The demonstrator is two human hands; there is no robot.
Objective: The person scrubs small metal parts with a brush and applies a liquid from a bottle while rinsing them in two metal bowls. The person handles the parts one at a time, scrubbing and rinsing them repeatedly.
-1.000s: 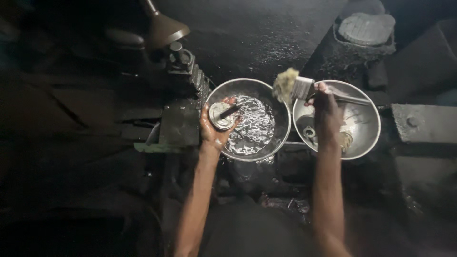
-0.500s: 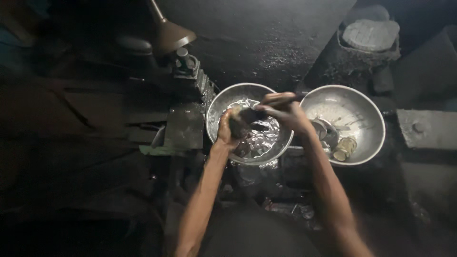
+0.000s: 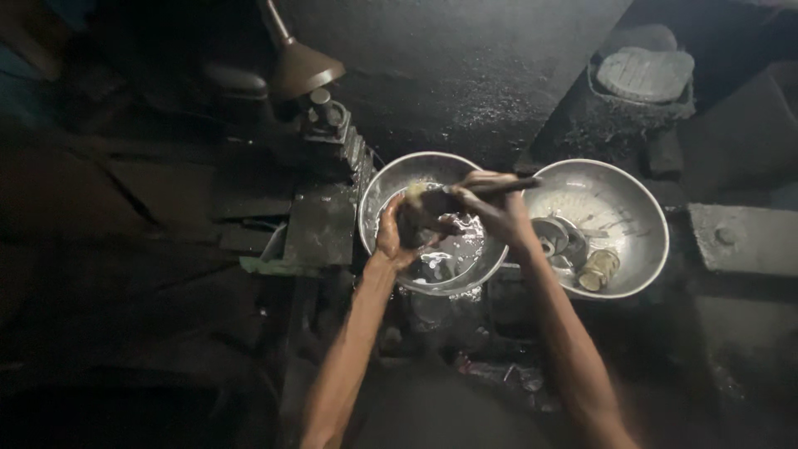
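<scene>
My left hand (image 3: 397,235) holds a small round metal part (image 3: 417,218) over the left steel bowl (image 3: 391,187), which holds dark liquid. Grasped in my right hand (image 3: 490,208) is a brush (image 3: 519,185); its dark handle points right and its pale bristles press on the part at about the left hand's fingertips. The part itself is mostly hidden by both hands. The right steel bowl (image 3: 632,208) holds several metal parts, among them a brass-coloured cylinder (image 3: 598,268) and flat round pieces (image 3: 553,237).
A dark, greasy workbench surrounds the bowls. A lamp with a brown shade (image 3: 303,68) stands at the back left, above a metal fixture (image 3: 328,112). A round grey disc (image 3: 644,73) lies in a tray at the back right. A metal block (image 3: 740,237) sits at the right.
My right hand has carried the brush from over the right bowl to the left bowl and brought its bristles onto the part in my left hand.
</scene>
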